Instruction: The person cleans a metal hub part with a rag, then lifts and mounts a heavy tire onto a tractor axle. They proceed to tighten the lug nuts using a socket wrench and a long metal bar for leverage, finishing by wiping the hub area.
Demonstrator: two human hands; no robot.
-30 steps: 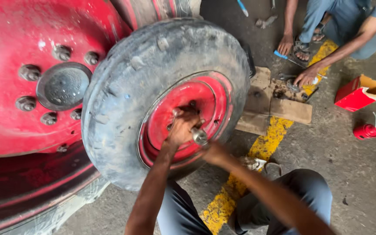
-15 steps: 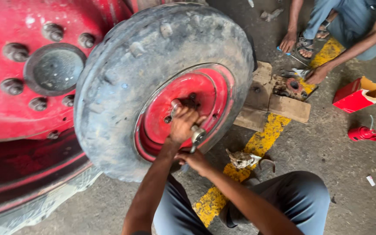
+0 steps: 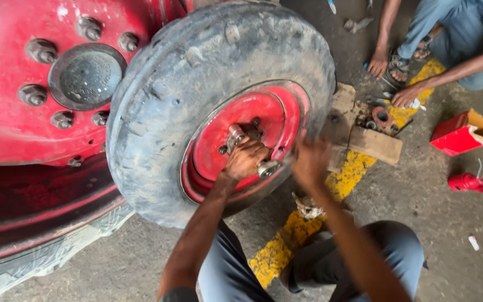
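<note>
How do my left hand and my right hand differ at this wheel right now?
The left hand is sharp and closed around a metal tool at the hub of the red wheel rim; the right hand is blurred, open and holds nothing that shows. The left hand lies over the rim's centre, the right hand at its lower right edge. Both are bare.

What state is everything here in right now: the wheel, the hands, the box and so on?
Small wheel: upright, worn tyre, red rim.
Left hand: closed around a metal tool at the hub.
Right hand: blurred, off the tool.
Red box: open, lying on the floor.
Wooden block: flat on the floor.
</note>
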